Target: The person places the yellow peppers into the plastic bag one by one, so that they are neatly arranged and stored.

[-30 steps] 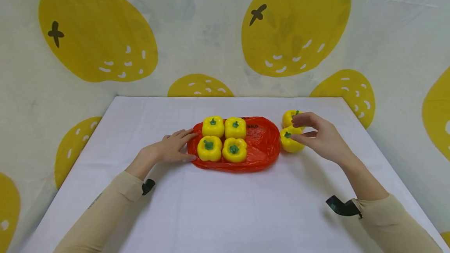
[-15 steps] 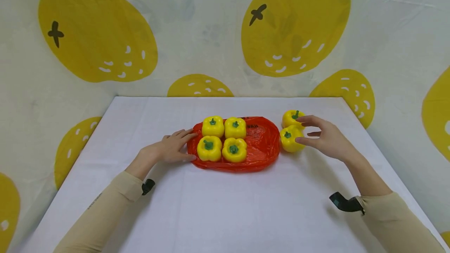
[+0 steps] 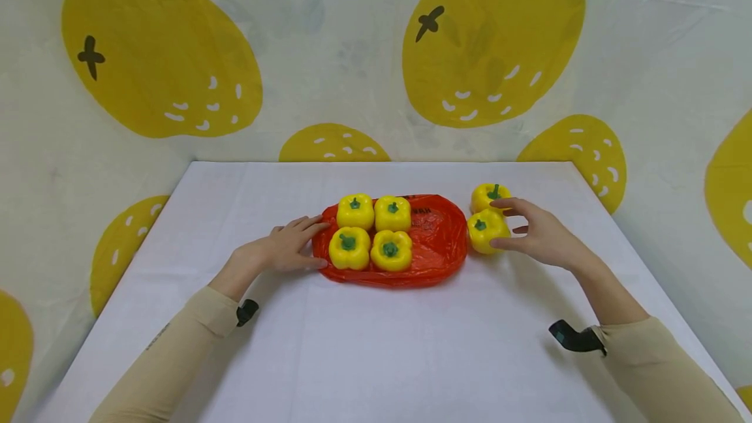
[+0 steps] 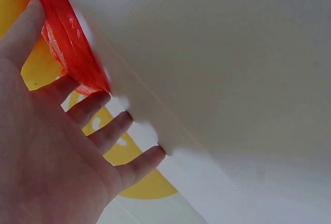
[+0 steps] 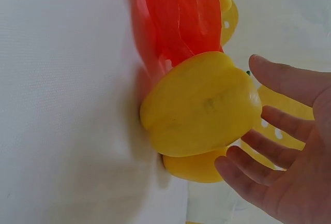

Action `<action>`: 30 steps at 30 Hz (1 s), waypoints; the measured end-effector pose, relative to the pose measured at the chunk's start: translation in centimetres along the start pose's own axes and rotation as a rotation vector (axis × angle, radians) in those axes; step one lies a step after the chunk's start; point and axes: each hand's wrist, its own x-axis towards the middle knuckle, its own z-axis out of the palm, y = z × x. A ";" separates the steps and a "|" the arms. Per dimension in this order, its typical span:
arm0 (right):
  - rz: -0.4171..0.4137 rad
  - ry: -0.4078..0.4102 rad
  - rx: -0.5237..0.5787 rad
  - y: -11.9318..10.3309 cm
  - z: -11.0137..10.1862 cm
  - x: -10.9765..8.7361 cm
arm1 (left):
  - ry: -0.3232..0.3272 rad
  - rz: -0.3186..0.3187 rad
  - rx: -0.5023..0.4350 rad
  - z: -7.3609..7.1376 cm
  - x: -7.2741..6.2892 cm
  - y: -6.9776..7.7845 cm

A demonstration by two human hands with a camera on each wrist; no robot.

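A red plastic bag (image 3: 437, 240), with black print inside, lies spread into an oval on the table. Several yellow bell peppers (image 3: 392, 252) stand upright in its left part, green stems up. My left hand (image 3: 288, 245) rests at the bag's left edge with fingers spread, thumb and fingertips touching the red plastic (image 4: 72, 38). Right of the bag are two more peppers, one behind the other. My right hand (image 3: 543, 235) is beside the nearer bell pepper (image 3: 485, 232), thumb and fingers parted around its right side. In the right wrist view, no finger grips that pepper (image 5: 201, 105).
A white-covered table (image 3: 376, 351) holds everything. Behind it hangs a pale cloth (image 3: 335, 51) printed with large yellow fruits. The farther bell pepper (image 3: 484, 194) stands close behind the nearer one. A black wrist camera (image 3: 576, 337) sticks out from the right sleeve.
My right hand drew back slightly to the right, then came in again, lower and closer to the nearer bell pepper. The left hand, the bag and the peppers look unmoved.
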 end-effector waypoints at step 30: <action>0.046 -0.018 -0.053 0.6 -0.6 0.1 | 0.006 0.000 -0.008 0.0 -0.2 0.0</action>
